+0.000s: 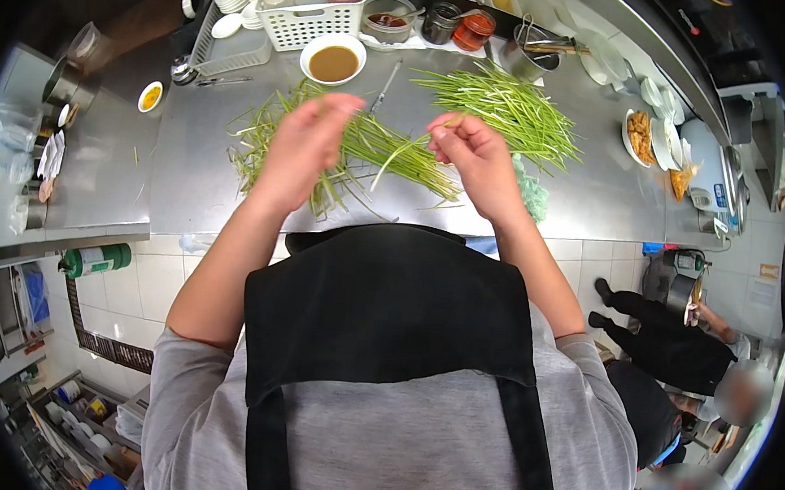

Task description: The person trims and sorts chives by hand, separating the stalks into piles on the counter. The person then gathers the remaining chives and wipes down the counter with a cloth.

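Note:
My right hand (478, 160) is closed, thumb against fingers, on a thin green stalk (392, 161) that hangs down to the left. My left hand (307, 150) is raised above a loose pile of long green stalks (397, 166), which look like garlic chives; motion smears its fingers, so I cannot make out what they hold. Farther off to the right lies a thicker, more even bunch of the same stalks (508, 113). Crumpled pale green wrapping (531, 191) sits beside my right wrist.
On the steel counter (190, 179) stand a bowl of brown sauce (333, 64), a white basket (311, 26) with bottles, and a dish with yellow contents (151, 97). A slim utensil (387, 85) lies behind the pile. At right is a bowl of brown food (638, 137); co-workers are behind on that side.

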Demonstrator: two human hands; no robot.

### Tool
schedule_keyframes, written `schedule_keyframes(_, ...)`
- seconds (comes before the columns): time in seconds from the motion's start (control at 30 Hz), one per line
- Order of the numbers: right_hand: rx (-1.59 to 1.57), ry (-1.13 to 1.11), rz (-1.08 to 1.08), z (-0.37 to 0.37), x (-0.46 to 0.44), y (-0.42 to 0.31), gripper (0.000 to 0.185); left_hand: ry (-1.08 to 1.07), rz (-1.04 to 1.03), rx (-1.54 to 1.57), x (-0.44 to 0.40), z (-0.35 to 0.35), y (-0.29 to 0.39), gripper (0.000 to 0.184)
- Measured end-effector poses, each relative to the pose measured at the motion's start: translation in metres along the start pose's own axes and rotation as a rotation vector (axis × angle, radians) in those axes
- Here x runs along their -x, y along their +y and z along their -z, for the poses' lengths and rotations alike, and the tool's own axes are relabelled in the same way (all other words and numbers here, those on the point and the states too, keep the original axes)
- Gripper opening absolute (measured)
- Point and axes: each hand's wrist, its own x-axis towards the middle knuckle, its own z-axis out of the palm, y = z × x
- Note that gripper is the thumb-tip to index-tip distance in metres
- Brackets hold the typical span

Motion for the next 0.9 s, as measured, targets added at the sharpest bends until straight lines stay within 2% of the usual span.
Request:
schedule_keyframes(0.07,0.033,-0.066,0.045,-0.008,-0.009,-0.002,0.009,-0.044,-0.096,-0.678,0.002,-0.022,-0.001,0.022)
schedule_keyframes(0.13,0.178,-0.144,0.049,-0.016,-0.017,-0.009,0.009,-0.082,-0.117,-0.714,-0.002,-0.022,-0.006,0.021)
schedule_keyframes(0.17,0.177,-0.146,0.074,-0.02,-0.022,-0.01,0.009,-0.13,-0.131,-0.753,-0.004,-0.02,-0.009,0.02)
schedule_keyframes(0.33,0.207,-0.194,0.062,-0.036,-0.033,-0.023,0.005,-0.094,-0.152,-0.748,0.0,-0.007,-0.01,0.025)
schedule_keyframes(0.57,-0.04,-0.197,0.081,-0.044,-0.046,-0.014,0.008,-0.017,-0.09,-0.778,0.016,0.012,0.0,0.021)
schedule_keyframes(0.67,-0.071,-0.136,0.017,-0.036,-0.051,-0.024,0.008,0.047,-0.077,-0.85,0.025,0.026,0.005,0.02)
schedule_keyframes(0.73,-0.221,-0.075,-0.084,-0.029,-0.054,-0.031,0.008,0.07,-0.084,-0.836,0.03,0.038,0.003,0.02)
schedule_keyframes(0.9,-0.231,-0.082,-0.046,-0.014,-0.066,-0.034,0.008,0.082,-0.084,-0.823,0.039,0.05,0.006,0.021)
